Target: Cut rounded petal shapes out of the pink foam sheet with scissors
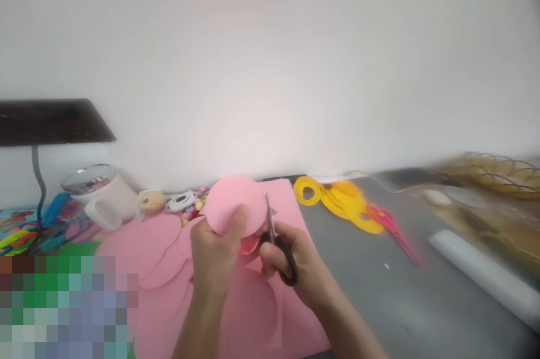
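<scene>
My left hand (217, 252) pinches the pink paper disc (235, 204); right hand (295, 263) closes black-handled scissors (276, 243) beside my thumb, so a slip risks nicking it

A: What lies left of the fingers (236, 224)?

B: Paper sheets (145, 243) flat on the tabletop (379, 303); behind them a mug (103, 198), a ball of twine (152, 200) just beside it.

A: And to the right?

B: Paper rings (337, 198) stacked, a second pair of scissors (394, 232) touching them, a roll (481, 272) farther right, wire baskets (498, 170) behind.
</scene>
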Motion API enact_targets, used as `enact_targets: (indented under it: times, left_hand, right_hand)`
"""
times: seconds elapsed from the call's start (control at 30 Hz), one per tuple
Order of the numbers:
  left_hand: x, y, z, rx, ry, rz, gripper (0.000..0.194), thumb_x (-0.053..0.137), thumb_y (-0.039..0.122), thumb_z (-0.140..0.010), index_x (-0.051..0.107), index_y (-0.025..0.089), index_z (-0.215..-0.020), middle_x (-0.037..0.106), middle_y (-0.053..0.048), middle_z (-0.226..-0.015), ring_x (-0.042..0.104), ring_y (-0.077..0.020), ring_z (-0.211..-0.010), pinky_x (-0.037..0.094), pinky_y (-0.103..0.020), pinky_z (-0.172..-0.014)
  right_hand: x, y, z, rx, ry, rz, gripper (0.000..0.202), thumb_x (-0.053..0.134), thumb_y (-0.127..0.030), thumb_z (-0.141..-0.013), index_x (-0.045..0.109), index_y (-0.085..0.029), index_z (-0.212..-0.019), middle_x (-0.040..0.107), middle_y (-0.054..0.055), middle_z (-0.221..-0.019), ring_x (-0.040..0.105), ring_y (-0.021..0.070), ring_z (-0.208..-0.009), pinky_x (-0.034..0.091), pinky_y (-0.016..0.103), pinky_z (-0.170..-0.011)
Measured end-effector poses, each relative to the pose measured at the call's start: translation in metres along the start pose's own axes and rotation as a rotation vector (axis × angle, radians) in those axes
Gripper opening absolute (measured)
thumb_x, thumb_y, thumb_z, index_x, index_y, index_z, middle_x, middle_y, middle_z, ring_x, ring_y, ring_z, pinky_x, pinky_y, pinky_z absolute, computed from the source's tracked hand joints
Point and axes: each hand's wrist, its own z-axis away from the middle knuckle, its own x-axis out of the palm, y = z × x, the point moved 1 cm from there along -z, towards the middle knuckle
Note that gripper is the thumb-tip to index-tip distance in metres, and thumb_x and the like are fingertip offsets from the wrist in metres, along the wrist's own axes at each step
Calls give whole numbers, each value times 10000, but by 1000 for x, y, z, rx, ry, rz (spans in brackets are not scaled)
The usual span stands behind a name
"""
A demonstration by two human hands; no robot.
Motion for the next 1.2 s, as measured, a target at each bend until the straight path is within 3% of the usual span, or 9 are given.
enact_targets:
  times: [0.43, 0.6, 0.73, 0.87, 1.03, 1.2]
  left_hand:
    - [-3, -1, -3, 6, 36, -81, 387, 725, 447, -577, 456, 189, -471, 409, 43, -484, 397, -101, -499, 330, -223, -421]
    - [-3, 2, 1, 9, 48, -63, 445, 721, 415, -574, 341, 218, -456, 291, 74, -477, 295, -75, -468, 254, -223, -409]
    - [-1, 5, 4, 54, 36, -14, 417, 708, 374, -628, 359, 216, -465, 262, 83, -479, 231, -67, -462, 245, -227, -412]
    - [-2, 2, 1, 72, -8, -26, 398, 736, 374, -594, 398, 210, -464, 292, 80, -485, 250, -74, -475, 261, -225, -412]
    - [-4, 2, 0, 101, -58, -61, 419, 721, 385, -606, 375, 213, -445, 310, 75, -452, 275, -80, -454, 274, -230, -411]
    - [-2, 5, 5, 106, -67, -72, 308, 704, 385, -645, 544, 175, -487, 525, 14, -495, 469, -129, -520, 366, -236, -476]
  right_hand:
    - [-1, 4, -1, -11, 12, -14, 105, 625, -252, -763, 571, -173, -719, 467, -93, -460, 469, 78, -408, 380, 221, -483]
    - [-1, 4, -1, 11, 45, -38, 87, 624, -254, -769, 593, -174, -784, 449, -100, -469, 498, 84, -432, 427, 229, -514]
    - [-2, 5, -1, -11, 29, -51, 139, 661, -227, -739, 618, -175, -861, 453, -92, -562, 519, 88, -515, 478, 250, -588]
    - [-4, 7, -1, -16, -36, -19, 212, 688, -219, -731, 633, -180, -932, 538, -61, -642, 561, 102, -569, 429, 224, -552]
    - [-4, 5, -1, -35, -42, -17, 185, 680, -228, -718, 631, -178, -889, 532, -57, -640, 532, 107, -562, 469, 252, -574]
    - [0, 3, -1, -31, 40, 0, 119, 655, -262, -754, 601, -183, -824, 491, -61, -610, 531, 116, -559, 484, 275, -600]
